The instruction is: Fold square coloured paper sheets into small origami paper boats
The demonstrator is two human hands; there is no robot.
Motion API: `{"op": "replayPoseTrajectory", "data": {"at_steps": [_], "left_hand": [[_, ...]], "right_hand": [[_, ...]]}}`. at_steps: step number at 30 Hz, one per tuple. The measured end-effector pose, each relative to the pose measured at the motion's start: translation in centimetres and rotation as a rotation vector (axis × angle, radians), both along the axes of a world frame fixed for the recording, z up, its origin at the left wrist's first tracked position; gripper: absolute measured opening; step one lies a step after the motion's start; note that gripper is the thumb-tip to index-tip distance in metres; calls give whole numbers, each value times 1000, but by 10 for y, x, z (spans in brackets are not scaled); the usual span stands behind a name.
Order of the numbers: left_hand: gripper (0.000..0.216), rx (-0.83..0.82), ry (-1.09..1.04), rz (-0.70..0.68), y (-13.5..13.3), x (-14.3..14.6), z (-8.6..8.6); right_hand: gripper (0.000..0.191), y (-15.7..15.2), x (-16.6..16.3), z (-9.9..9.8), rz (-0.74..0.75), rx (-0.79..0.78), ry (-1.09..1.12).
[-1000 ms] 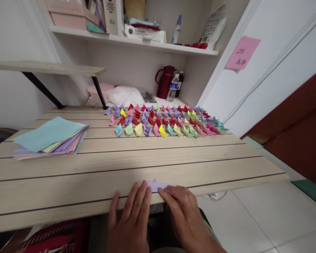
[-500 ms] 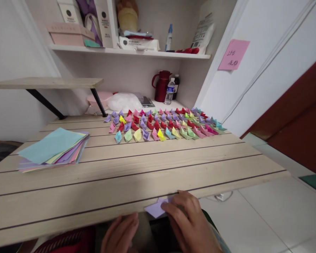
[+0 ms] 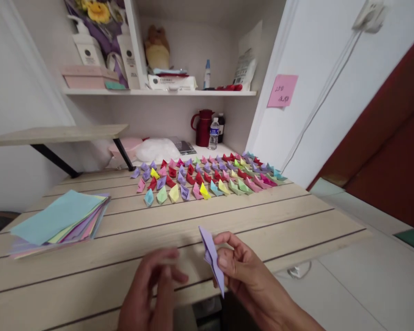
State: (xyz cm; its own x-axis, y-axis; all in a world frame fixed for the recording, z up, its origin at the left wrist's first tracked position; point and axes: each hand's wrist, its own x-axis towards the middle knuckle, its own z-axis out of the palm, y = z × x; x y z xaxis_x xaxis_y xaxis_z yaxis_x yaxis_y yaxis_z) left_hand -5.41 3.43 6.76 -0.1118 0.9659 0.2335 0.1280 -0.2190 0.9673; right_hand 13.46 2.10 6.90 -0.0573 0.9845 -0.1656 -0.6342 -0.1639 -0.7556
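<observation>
While upright, jug [image 3: 203, 129] beyond folded paper [image 3: 212, 258]

Both your hands are ungloved. Your left hand [image 3: 148, 281] is blurred, so its nails and finer markings cannot be made out, though its fingers look slender. Your right hand [image 3: 243, 271] is clearer, with slim fingers [image 3: 230, 238] and a broader, rounded thumb [image 3: 225, 261]. Your right forearm [image 3: 290, 311] is bare from the wrist down to the view's lower edge, widening smoothly away from the hand.
</observation>
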Motion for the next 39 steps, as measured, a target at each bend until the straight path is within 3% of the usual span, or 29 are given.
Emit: {"op": "replayPoseTrajectory", "data": {"at_steps": [3, 7, 11, 17, 24, 31, 39], "left_hand": [[37, -336, -425, -167, 55, 9, 18], [45, -352, -581, -246, 97, 4, 15], [49, -318, -597, -379, 94, 3, 7], [63, -292, -542, -546, 88, 6, 3], [55, -332, -382, -671, 83, -1, 6], [38, -287, -322, -499, 80, 1, 13], [39, -224, -252, -131, 89, 0, 7]], "right_hand": [[49, 27, -2, 0, 19, 7, 80], [45, 61, -1, -8, 73, -7, 184], [44, 77, -3, -12, 143, -9, 223], [41, 72, -13, -8, 243, 15, 172], [42, 71, -16, -10, 308, 87, 74], [37, 68, -16, -9, 308, 94, 41], [40, 66, -19, -12, 179, 132, 16]]}}
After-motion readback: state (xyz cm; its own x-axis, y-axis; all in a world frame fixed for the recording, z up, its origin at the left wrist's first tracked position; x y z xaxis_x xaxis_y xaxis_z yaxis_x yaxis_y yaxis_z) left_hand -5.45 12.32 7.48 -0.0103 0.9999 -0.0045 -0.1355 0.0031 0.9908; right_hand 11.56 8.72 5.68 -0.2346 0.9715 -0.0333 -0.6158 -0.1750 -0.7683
